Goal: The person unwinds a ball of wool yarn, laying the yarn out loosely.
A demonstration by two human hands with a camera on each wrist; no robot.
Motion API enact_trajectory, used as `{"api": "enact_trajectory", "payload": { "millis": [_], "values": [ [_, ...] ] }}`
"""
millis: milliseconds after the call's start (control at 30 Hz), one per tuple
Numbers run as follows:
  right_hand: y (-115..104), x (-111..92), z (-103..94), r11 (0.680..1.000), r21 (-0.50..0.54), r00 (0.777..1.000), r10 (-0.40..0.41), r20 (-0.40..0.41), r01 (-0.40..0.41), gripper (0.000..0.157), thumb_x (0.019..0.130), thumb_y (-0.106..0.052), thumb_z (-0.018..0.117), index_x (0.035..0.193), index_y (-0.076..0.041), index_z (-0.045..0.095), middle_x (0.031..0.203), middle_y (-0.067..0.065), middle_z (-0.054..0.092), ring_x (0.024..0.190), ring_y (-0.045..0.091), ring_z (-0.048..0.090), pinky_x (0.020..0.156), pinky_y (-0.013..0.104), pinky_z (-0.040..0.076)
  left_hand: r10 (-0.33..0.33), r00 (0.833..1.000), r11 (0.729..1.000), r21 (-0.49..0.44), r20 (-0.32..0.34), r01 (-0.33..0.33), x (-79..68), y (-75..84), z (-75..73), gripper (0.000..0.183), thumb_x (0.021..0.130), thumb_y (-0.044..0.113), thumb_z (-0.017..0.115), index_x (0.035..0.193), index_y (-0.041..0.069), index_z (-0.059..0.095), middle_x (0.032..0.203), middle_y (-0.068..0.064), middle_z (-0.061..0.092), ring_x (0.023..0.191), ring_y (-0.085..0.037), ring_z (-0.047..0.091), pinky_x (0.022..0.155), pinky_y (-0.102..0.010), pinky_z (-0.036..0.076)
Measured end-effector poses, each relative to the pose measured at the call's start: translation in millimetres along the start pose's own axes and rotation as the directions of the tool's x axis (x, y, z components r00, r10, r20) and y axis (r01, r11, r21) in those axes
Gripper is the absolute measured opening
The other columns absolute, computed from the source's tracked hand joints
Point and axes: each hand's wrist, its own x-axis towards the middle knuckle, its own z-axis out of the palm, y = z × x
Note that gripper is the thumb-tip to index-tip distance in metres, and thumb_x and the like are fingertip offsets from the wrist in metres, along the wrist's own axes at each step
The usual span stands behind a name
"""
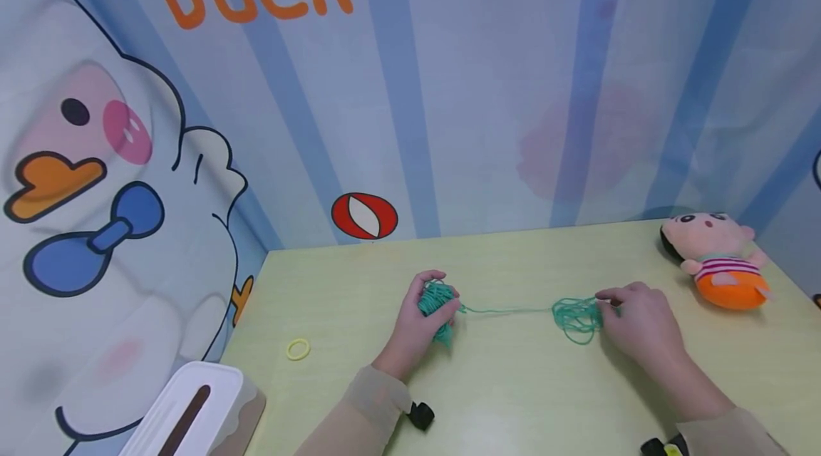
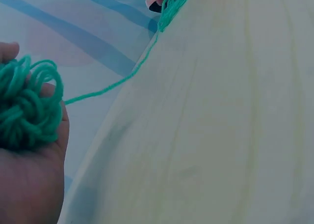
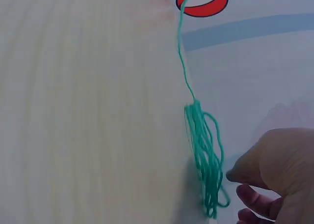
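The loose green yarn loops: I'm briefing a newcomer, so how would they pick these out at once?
On the pale table, find the plush doll at far right. Left of it, beside the right hand, are the loops. Unlike the compact bundle the left hand holds, they splay loosely; a single strand runs between the two.

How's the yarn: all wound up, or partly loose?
Partly loose: the left hand holds a wound bundle, but a strand runs to loose loops by the right hand.

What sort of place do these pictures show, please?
Perhaps a child-themed play or craft corner: a cartoon duck backdrop, a plush doll on the pale table, and green yarn in the left hand.
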Motion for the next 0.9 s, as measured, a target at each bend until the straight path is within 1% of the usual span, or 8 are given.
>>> {"api": "enact_trajectory", "payload": {
  "millis": [133, 233, 300, 367, 500, 567, 767, 900],
  "values": [
    [-32.6, -2.2, 12.9, 0.992, 0.043, 0.988, -0.11, -0.108, 0.115, 0.031, 0.1, -0.01, 0.062, 0.125, -0.001, 0.077, 0.126, 0.031, 0.068, 0.112, 0.052, 0.057, 0.09, 0.064, 0.051, -0.004, 0.999, 1.0, -0.007, 0.045, 0.004, -1.6, 1.0, 0.2, 0.055, 0.103, 0.026, 0.08, 0.149, 0.031, 0.051, 0.135, -0.006, 0.069, 0.107, -0.021, 0.069, 0.091, -0.028, 0.063],
    [-63.7, -2.9, 24.2, 0.957, 0.087, 0.956, -0.265, -0.127, 0.277, 0.029, 0.102, -0.009, 0.066, 0.129, -0.003, 0.076, 0.128, 0.021, 0.074, 0.12, 0.047, 0.065, 0.097, 0.063, 0.057, -0.005, 0.998, 1.0, -0.003, 0.061, 0.005, -1.9, 1.1, -0.2, 0.053, 0.103, 0.026, 0.08, 0.149, 0.028, 0.052, 0.136, -0.006, 0.068, 0.109, -0.02, 0.069, 0.092, -0.028, 0.063],
    [-84.2, -2.1, 33.2, 0.919, 0.129, 0.928, -0.365, -0.077, 0.372, 0.033, 0.105, -0.01, 0.069, 0.137, -0.004, 0.073, 0.132, 0.015, 0.077, 0.126, 0.044, 0.069, 0.102, 0.063, 0.058, -0.009, 0.998, 1.0, 0.002, 0.067, 0.009, -2.0, 1.0, -1.0, 0.052, 0.104, 0.028, 0.079, 0.149, 0.027, 0.055, 0.136, -0.005, 0.069, 0.11, -0.021, 0.069, 0.093, -0.027, 0.063],
    [-101.6, -0.6, 43.1, 0.894, 0.189, 0.91, -0.415, 0.011, 0.406, 0.04, 0.107, -0.014, 0.069, 0.147, -0.006, 0.067, 0.139, 0.011, 0.076, 0.134, 0.04, 0.069, 0.109, 0.061, 0.057, -0.01, 0.997, 1.0, 0.013, 0.075, 0.009, -2.3, 0.9, -1.9, 0.049, 0.105, 0.029, 0.078, 0.149, 0.025, 0.058, 0.136, -0.005, 0.07, 0.109, -0.023, 0.07, 0.093, -0.027, 0.063],
    [-123.7, 6.0, 64.2, 0.882, 0.271, 0.884, -0.437, 0.166, 0.385, 0.05, 0.111, -0.019, 0.066, 0.158, -0.006, 0.057, 0.145, 0.01, 0.074, 0.138, 0.037, 0.069, 0.113, 0.059, 0.056, 0.002, 0.995, 1.0, 0.031, 0.098, -0.005, -2.7, 0.8, -3.4, 0.047, 0.106, 0.029, 0.077, 0.148, 0.017, 0.061, 0.134, -0.006, 0.073, 0.107, -0.028, 0.07, 0.093, -0.025, 0.063],
    [-128.4, 9.9, 72.9, 0.883, 0.276, 0.879, -0.437, 0.191, 0.379, 0.047, 0.111, -0.019, 0.067, 0.154, -0.004, 0.06, 0.141, 0.011, 0.076, 0.132, 0.035, 0.073, 0.11, 0.056, 0.059, 0.01, 0.993, 0.999, 0.029, 0.114, -0.014, -2.5, 1.0, -3.4, 0.048, 0.106, 0.029, 0.076, 0.148, 0.012, 0.061, 0.134, -0.007, 0.073, 0.107, -0.028, 0.07, 0.092, -0.026, 0.063],
    [-129.9, 16.2, 77.2, 0.907, 0.231, 0.916, -0.385, 0.113, 0.353, 0.017, 0.108, -0.014, 0.07, 0.119, -0.01, 0.081, 0.112, 0.004, 0.084, 0.103, 0.023, 0.08, 0.091, 0.047, 0.066, 0.021, 0.995, 0.999, 0.046, 0.102, -0.026, -0.5, 0.0, -1.9, 0.046, 0.108, 0.032, 0.074, 0.144, 0.007, 0.062, 0.129, -0.01, 0.073, 0.099, -0.021, 0.07, 0.088, -0.025, 0.062],
    [-125.8, 16.3, 63.8, 0.918, 0.24, 0.941, -0.334, 0.044, 0.315, 0.014, 0.108, -0.012, 0.07, 0.116, -0.01, 0.08, 0.106, 0.0, 0.084, 0.099, 0.022, 0.079, 0.087, 0.047, 0.066, 0.037, 0.997, 0.997, 0.067, 0.069, -0.041, 2.7, -2.6, -2.5, 0.036, 0.108, 0.034, 0.073, 0.131, 0.008, 0.064, 0.137, -0.008, 0.075, 0.106, -0.018, 0.07, 0.091, -0.023, 0.057]
  ]
}}
